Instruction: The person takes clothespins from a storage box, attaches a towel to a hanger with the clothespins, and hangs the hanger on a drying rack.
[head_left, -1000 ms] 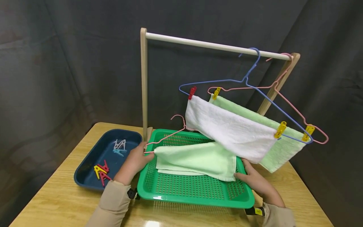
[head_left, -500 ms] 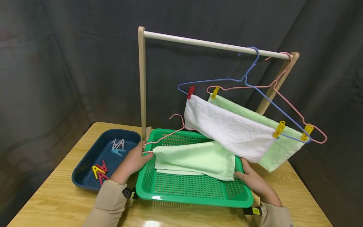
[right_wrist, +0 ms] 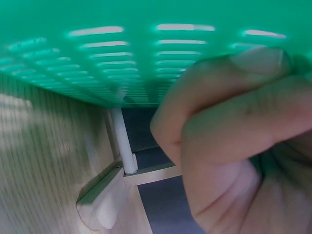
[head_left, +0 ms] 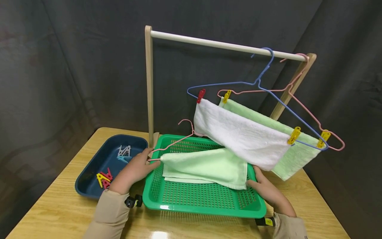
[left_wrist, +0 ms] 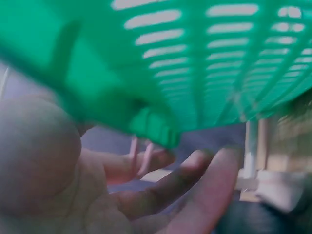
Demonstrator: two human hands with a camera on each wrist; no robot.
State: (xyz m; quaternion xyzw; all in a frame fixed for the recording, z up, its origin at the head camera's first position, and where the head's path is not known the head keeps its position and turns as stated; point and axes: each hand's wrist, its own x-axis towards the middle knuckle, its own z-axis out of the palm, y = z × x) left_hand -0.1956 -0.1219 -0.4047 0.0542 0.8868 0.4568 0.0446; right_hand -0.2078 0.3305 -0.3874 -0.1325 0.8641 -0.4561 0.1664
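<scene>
A green plastic basket (head_left: pixel 203 210) stands in front of me with a pale green towel (head_left: pixel 204 166) lying folded inside it. The lower bar of a pink hanger (head_left: pixel 176 144) runs under the towel's left edge. My left hand (head_left: pixel 138 168) is at the basket's left rim, right at the hanger's end; in the left wrist view its fingers (left_wrist: pixel 200 197) stretch out loosely, with pink wire across one. On the right side my right hand (head_left: pixel 268 192) grips the basket rim, thumb inside near the towel corner. Its curled fingers (right_wrist: pixel 229 122) show beneath the rim in the right wrist view.
A wooden rack with a white bar (head_left: pixel 209 42) rises behind the basket. From it hang a blue hanger (head_left: pixel 223 84) with a white towel (head_left: pixel 238 132) and a pink one with a green towel, pegged. Left, a navy tray (head_left: pixel 86 189) holds several clothespins.
My left hand has slid slightly left and outward along the hanger's end, its hold on the rim loosened. The right hand keeps its grip, and the basket stays nearly in place.
</scene>
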